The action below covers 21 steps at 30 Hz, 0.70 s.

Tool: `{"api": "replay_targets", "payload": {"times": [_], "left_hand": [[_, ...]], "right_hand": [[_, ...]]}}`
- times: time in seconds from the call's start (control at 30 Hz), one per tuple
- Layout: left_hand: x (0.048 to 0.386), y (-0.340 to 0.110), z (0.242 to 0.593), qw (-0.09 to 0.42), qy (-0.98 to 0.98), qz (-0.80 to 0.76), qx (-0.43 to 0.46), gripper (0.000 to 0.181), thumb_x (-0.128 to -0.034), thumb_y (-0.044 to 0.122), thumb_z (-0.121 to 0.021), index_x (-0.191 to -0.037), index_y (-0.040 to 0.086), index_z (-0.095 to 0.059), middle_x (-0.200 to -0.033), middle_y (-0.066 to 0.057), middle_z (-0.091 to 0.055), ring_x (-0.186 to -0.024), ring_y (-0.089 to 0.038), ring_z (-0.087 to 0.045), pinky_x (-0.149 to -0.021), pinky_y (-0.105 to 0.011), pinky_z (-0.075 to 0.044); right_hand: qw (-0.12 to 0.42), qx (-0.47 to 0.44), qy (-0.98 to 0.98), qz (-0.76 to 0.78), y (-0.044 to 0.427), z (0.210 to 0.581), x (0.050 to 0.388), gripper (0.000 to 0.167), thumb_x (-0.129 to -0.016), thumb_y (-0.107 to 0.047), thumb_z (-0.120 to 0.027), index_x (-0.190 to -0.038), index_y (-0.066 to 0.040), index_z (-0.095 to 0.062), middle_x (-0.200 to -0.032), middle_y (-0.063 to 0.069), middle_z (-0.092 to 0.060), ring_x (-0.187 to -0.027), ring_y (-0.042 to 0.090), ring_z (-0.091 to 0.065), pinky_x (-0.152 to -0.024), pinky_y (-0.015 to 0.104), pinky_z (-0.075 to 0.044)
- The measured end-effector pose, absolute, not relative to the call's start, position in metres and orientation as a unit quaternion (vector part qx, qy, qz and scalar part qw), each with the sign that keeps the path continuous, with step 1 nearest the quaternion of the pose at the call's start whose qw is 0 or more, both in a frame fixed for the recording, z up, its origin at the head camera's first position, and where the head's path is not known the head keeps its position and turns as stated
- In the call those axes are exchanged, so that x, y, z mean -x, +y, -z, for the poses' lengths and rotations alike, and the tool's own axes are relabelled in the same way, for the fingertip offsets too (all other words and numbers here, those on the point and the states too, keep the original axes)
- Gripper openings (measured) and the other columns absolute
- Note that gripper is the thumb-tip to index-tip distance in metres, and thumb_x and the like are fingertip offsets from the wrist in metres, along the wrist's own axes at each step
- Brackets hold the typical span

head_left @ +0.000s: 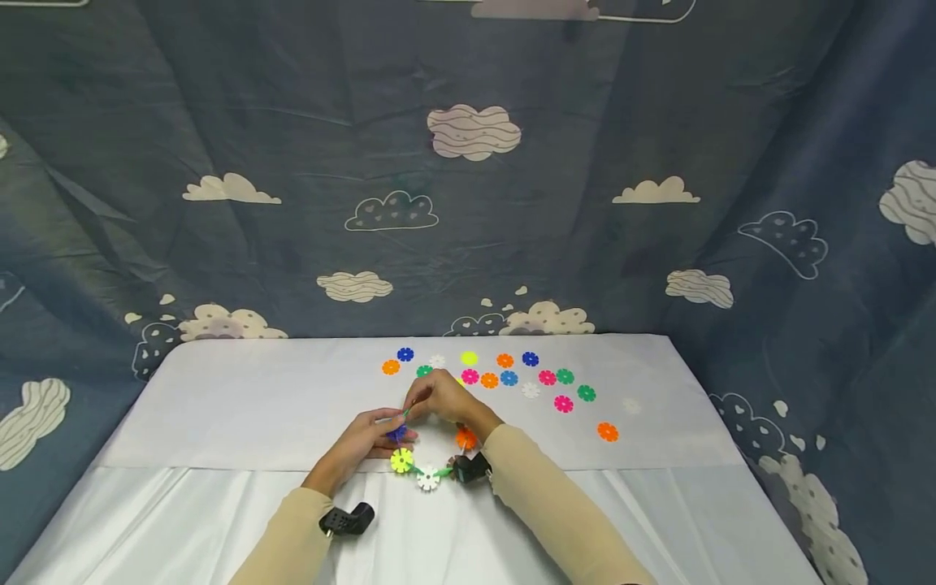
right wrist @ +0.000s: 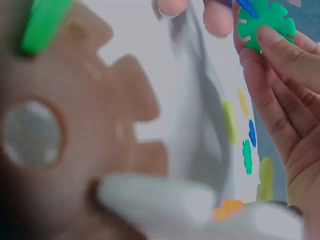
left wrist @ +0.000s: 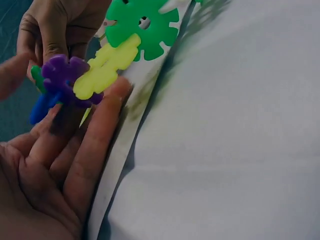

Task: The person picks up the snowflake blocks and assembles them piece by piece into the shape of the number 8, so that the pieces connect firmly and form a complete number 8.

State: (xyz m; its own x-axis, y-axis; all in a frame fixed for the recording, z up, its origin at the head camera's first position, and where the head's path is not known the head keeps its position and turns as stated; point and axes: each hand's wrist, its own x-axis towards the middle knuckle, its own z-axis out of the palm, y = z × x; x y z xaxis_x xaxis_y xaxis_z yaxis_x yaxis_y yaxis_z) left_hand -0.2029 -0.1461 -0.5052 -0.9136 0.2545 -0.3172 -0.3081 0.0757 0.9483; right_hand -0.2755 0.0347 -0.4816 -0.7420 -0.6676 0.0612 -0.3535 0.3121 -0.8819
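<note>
A curved chain of notched plastic discs hangs between the hands, with a yellow disc (head_left: 401, 461), a white disc (head_left: 428, 478) and an orange disc (head_left: 465, 439) in it. The left hand (head_left: 373, 437) holds the chain's end at a blue disc (head_left: 397, 433); in the left wrist view its fingers lie under a purple disc (left wrist: 65, 77) and a yellow disc (left wrist: 107, 65). Between thumb and fingers the right hand (right wrist: 292, 75) pinches a green disc (right wrist: 265, 25), which touches a blue piece (right wrist: 247, 7) at that end.
Loose discs in several colours lie on the white table beyond and right of the hands, among them a pink disc (head_left: 563, 404) and an orange disc (head_left: 608, 431). A dark cloud-patterned curtain (head_left: 292, 244) stands behind the table (head_left: 241, 406).
</note>
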Motion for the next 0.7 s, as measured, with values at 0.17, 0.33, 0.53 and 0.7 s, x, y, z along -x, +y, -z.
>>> {"api": "replay_targets", "payload": {"times": [0.17,0.33,0.53,0.7], "left_hand": [[0.206,-0.141,0.508,0.186,0.707,-0.681,0.050,0.044,-0.0963,0.028,-0.060,-0.120,-0.009,-0.057,-0.096,-0.013,-0.072,-0.080,-0.019,-0.071,-0.072,-0.028,-0.059],[0.206,-0.142,0.508,0.176,0.695,-0.693,0.066,0.038,-0.0959,0.019,-0.060,-0.118,-0.011,-0.059,-0.096,-0.011,-0.072,-0.081,-0.016,-0.069,-0.074,-0.028,-0.058],[0.209,-0.142,0.506,0.180,0.694,-0.695,0.055,0.041,-0.0963,0.021,-0.059,-0.122,-0.011,-0.056,-0.096,-0.009,-0.071,-0.082,-0.014,-0.069,-0.075,-0.027,-0.058],[0.211,-0.137,0.507,0.178,0.698,-0.691,0.053,0.038,-0.0970,0.019,-0.058,-0.119,-0.011,-0.058,-0.093,-0.007,-0.070,-0.079,-0.013,-0.068,-0.073,-0.026,-0.058]], "right_hand": [[0.146,0.309,0.817,0.463,0.047,0.481,0.278,0.011,-0.078,0.000,-0.077,-0.089,-0.001,-0.075,-0.087,0.009,-0.072,-0.072,0.009,-0.063,-0.069,0.022,-0.055],[0.075,0.226,0.853,0.464,0.084,0.484,0.288,0.021,-0.077,-0.005,-0.080,-0.097,-0.002,-0.073,-0.090,0.008,-0.070,-0.072,0.012,-0.059,-0.065,0.022,-0.051],[0.008,0.076,0.899,0.432,0.127,0.489,0.296,0.021,-0.079,-0.004,-0.078,-0.099,0.000,-0.072,-0.080,0.006,-0.063,-0.071,0.018,-0.055,-0.061,0.027,-0.048],[0.050,0.033,0.929,0.366,0.141,0.495,0.297,0.034,-0.079,-0.013,-0.080,-0.108,-0.001,-0.070,-0.091,0.007,-0.063,-0.082,0.019,-0.055,-0.075,0.030,-0.050]]}}
